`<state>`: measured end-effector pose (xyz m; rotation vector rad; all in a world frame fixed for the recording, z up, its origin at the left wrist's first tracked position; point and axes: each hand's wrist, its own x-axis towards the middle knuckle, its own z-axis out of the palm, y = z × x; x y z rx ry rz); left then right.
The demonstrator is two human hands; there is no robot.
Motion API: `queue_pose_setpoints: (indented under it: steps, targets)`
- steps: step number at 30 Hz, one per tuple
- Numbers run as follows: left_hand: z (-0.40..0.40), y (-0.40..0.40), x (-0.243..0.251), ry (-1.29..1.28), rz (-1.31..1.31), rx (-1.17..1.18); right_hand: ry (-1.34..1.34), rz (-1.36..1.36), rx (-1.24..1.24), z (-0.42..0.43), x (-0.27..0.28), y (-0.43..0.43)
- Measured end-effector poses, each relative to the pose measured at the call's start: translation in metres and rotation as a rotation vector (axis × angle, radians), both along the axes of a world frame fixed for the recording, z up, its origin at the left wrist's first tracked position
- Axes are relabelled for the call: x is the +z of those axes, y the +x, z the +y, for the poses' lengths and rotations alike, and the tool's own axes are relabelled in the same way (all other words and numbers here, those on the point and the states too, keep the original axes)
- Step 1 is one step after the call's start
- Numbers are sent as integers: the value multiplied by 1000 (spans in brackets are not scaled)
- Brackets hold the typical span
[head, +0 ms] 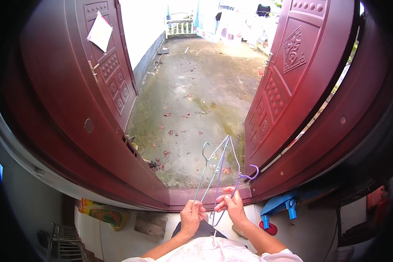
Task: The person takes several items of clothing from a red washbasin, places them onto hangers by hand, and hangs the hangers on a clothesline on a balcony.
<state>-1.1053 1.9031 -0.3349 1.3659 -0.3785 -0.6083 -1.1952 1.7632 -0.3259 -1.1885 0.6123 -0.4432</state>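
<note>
Two thin clothes hangers are in front of me at the doorway. My left hand (192,216) is closed on the lower end of a green clothes hanger (202,178), whose hook points up and to the left. My right hand (232,205) holds a purple clothes hanger (237,163) between thumb and fingers, with some fingers spread; its hook points to the right. The far ends of both hangers meet at one point above my hands. Whether they are hooked together there or only touch, I cannot tell.
Dark red double doors stand open, the left leaf (114,78) and the right leaf (281,78). A raised threshold (183,196) crosses before me. Beyond lies a concrete terrace (196,98) with scattered leaves and hanging laundry (231,28). A blue plastic stool (278,206) is at right, a wooden board (150,225) at left.
</note>
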Motion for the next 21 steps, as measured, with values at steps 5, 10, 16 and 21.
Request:
queue_pose_setpoints:
  steps: [5,10,16,21]
  targets:
    - [-54,83,6,-40,184,132,-53,16,-146,-64,2,72]
    - [-140,149,2,-84,293,-17,206,62,-223,-140,-6,136]
    - [-278,247,6,-21,71,-208,-39,63,-308,-251,5,247]
    - [-331,372,19,19,11,-102,189,11,-293,-332,16,375]
